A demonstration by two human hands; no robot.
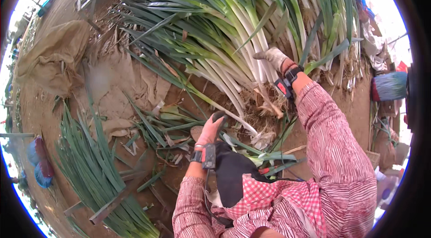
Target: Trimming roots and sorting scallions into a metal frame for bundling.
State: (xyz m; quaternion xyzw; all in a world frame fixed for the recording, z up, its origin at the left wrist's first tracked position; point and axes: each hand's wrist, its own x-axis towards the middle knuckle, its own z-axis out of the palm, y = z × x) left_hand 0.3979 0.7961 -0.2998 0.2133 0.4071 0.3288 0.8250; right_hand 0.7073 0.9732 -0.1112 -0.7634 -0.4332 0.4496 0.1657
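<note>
My right hand (273, 57), in a pale, dirty glove, reaches into a large pile of long green onions (215, 54). Its fingers curl down over the white stalks, partly hidden, and the thumb points left. Below it, muddy roots (274, 96) hang in a tangle. My left hand (211, 129), in a pink glove with dark fingertips, is lower and nearer my body. Its fingertips are slightly apart, beside a single green onion (231, 115) that slants down to a root end. No stalk shows between them. Both wrists carry strapped-on devices.
Trimmed leaves (166, 123) litter the soil around my left hand. At the lower left, a bundle of green onions (96, 161) lies on a metal frame (117, 196). Brown sacking (56, 56) lies at the left. A roll of blue twine (389, 87) stands at the right.
</note>
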